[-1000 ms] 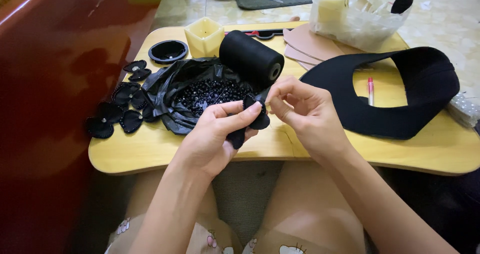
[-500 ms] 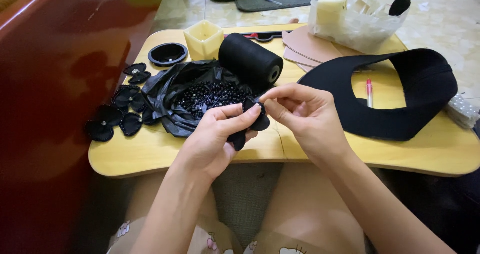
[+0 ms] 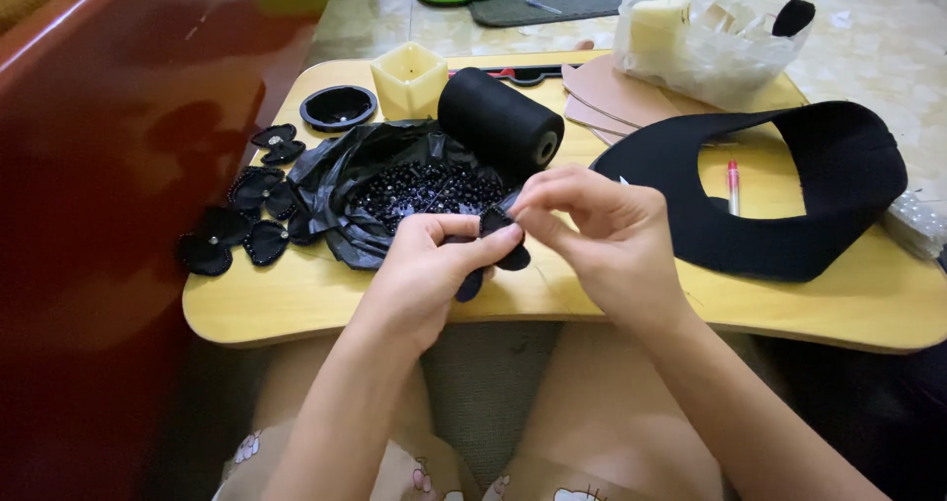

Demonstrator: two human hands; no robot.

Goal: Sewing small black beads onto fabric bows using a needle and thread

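Yellow and rounded at its corners, the small desk [image 3: 296, 304] sits over the person's lap, with a dark red panel along its left side and pale floor tiles beyond. At its near edge, both hands meet on a small black fabric bow [image 3: 498, 254]: the left hand [image 3: 434, 269] comes up from below and pinches the piece between thumb and fingers, its grip closed on the cloth, while the right hand [image 3: 602, 240] reaches in from the right, fingertips closed on the bow's upper edge (whether a needle is between them is too small to tell). The bow's lobes hang down and right, below the left thumb, so it lies between the two hands, with the left nearer under it. Just behind lies a crumpled black plastic bag [image 3: 345, 180] holding a heap of black beads [image 3: 424, 185], with a black thread spool [image 3: 498, 121] lying on its side next to it. Finished black bows [image 3: 247, 225] lie in a loose cluster to the left. A black curved cloth band [image 3: 789, 185] spreads to the right. Compared with a second ago, the hands are drawn slightly closer together over the bow; the rest is unmoved.
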